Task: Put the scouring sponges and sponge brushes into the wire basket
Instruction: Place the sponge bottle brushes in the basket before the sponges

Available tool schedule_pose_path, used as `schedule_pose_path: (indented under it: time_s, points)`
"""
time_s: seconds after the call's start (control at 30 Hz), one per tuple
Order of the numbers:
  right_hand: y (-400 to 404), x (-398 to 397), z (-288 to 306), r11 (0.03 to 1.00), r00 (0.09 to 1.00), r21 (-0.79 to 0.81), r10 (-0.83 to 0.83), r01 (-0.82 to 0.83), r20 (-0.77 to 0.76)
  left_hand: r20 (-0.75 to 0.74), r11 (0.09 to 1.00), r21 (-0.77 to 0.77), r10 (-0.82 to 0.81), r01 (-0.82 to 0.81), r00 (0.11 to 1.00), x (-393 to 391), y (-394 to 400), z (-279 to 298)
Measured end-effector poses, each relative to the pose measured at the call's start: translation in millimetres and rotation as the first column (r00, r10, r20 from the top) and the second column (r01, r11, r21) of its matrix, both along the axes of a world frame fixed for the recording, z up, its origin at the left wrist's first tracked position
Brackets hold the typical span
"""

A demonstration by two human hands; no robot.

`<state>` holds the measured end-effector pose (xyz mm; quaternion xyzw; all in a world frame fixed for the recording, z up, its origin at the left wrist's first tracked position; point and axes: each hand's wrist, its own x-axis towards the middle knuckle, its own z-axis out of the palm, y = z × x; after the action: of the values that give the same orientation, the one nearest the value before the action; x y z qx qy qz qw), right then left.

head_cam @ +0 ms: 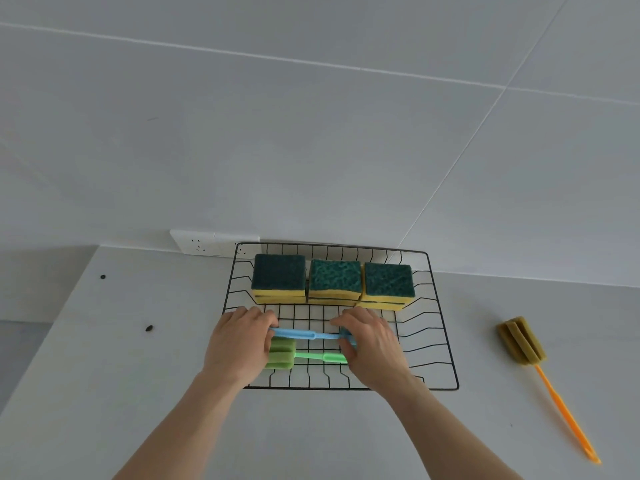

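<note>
A black wire basket [440,327] sits on the white counter against the wall. Three stacks of green-and-yellow scouring sponges [334,280] line its back. A green sponge brush [282,355] lies in the front part of the basket, head to the left. Just above it is a blue sponge brush [308,336], held level by both hands: my left hand [239,341] grips its left end and my right hand [372,344] covers its right end. An orange-handled sponge brush [523,341] with an olive head lies on the counter to the right of the basket.
A white wall socket [201,242] sits behind the basket's left corner. Two small dark spots [149,328] mark the counter at left, where its edge drops away. Grey wall tiles rise behind.
</note>
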<state>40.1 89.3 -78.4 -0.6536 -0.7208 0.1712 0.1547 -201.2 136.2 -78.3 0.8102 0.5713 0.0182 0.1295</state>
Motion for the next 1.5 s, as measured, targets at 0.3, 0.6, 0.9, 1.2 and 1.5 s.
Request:
schedule_pose_path:
  time_s: [0.3,0.6,0.9,1.2,1.5]
  points:
    - [-17,18,5,0.992,0.992,0.002,-0.127,0.127,0.012,0.099,0.994,0.047,-0.102,0.098,0.99,0,-7,-7]
    - [-20,19,5,0.994,0.995,-0.059,-0.099,0.097,-0.023,0.002,0.988,0.037,-0.148,0.148,0.989,-4,-9,-9]
    - [-28,30,15,0.997,0.996,-0.007,-0.083,0.083,0.016,-0.025,0.987,0.022,-0.157,0.158,0.987,2,-11,15]
    - [-50,73,41,0.986,0.991,0.098,-0.132,0.132,-0.009,0.083,0.987,0.058,-0.155,0.15,0.984,56,-25,50]
    - [-99,172,56,0.959,0.963,0.081,-0.268,0.27,-0.034,0.094,0.969,0.08,-0.242,0.235,0.966,169,-53,77]
